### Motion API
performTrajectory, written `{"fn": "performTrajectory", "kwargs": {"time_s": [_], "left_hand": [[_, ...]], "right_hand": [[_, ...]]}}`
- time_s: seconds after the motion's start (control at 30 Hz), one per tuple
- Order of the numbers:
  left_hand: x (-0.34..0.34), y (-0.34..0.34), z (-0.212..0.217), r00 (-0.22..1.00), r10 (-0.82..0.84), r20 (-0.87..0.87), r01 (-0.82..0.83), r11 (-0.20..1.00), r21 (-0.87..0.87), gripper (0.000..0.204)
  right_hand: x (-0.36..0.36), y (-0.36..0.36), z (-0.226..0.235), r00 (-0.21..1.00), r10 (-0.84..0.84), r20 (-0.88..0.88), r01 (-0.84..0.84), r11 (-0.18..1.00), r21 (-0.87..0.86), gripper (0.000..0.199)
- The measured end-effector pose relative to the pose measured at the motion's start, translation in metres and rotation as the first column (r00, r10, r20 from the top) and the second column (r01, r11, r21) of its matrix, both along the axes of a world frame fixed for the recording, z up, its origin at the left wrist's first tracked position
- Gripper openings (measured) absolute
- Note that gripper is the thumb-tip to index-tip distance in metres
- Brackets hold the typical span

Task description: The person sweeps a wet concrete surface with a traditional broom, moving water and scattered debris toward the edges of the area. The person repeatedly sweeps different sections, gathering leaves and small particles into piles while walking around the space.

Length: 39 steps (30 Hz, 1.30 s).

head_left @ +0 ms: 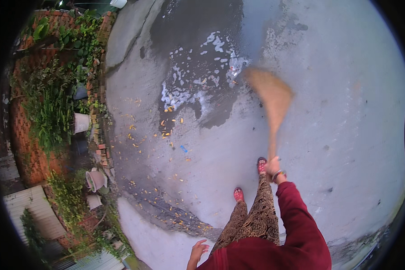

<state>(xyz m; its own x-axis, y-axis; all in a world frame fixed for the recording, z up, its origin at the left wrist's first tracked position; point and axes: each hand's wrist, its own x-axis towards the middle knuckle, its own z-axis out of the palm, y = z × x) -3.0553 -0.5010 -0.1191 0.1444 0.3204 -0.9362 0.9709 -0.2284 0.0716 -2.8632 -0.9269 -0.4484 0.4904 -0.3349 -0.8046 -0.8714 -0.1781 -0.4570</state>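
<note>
My right hand (273,167) is wrapped round the handle of a straw broom (276,101), which is smeared by motion. Its fanned bristles reach up and left, to the edge of a dark wet patch (211,105) with white foam (218,44) on it. Beside my left leg hangs my left hand (200,249), its fingers loosely apart and holding nothing. Yellow leaves (166,134) lie scattered on the concrete left of the broom, with a small blue scrap (184,148) among them.
A low brick border (102,155) runs along the left, with a white pot (81,122), a pinkish pot (95,179) and green plants (51,117) beyond it. Corrugated sheeting (33,211) lies lower left. My feet in red sandals (239,195) stand on the concrete.
</note>
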Motion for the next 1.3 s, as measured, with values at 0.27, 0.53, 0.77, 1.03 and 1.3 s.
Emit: {"fn": "performTrajectory", "kwargs": {"time_s": [0.27,0.53,0.77,1.03,1.3], "left_hand": [[0.045,-0.019,0.020,0.976,-0.194,0.101,0.202,0.976,-0.076,0.033],[0.125,-0.022,-0.023,0.926,-0.343,-0.154,0.359,0.929,0.091,0.043],[0.145,0.044,-0.114,0.790,-0.610,0.061,0.610,0.792,0.020,0.046],[0.224,0.126,-0.113,0.982,-0.157,0.105,0.145,0.983,0.114,0.034],[0.218,0.151,-0.095,0.981,-0.191,0.008,0.190,0.977,0.098,0.034]], "right_hand": [[0.090,0.083,0.106,0.999,0.035,-0.026,0.005,0.500,0.866,0.015],[0.080,-0.020,0.212,0.901,-0.432,-0.023,0.282,0.546,0.789,0.018],[0.126,-0.167,0.195,0.811,-0.579,0.082,0.474,0.734,0.485,0.014],[0.222,-0.068,-0.018,0.979,-0.202,-0.040,0.204,0.976,0.070,0.025],[0.170,0.238,0.031,0.825,0.550,-0.131,-0.557,0.830,-0.021,0.072]]}}
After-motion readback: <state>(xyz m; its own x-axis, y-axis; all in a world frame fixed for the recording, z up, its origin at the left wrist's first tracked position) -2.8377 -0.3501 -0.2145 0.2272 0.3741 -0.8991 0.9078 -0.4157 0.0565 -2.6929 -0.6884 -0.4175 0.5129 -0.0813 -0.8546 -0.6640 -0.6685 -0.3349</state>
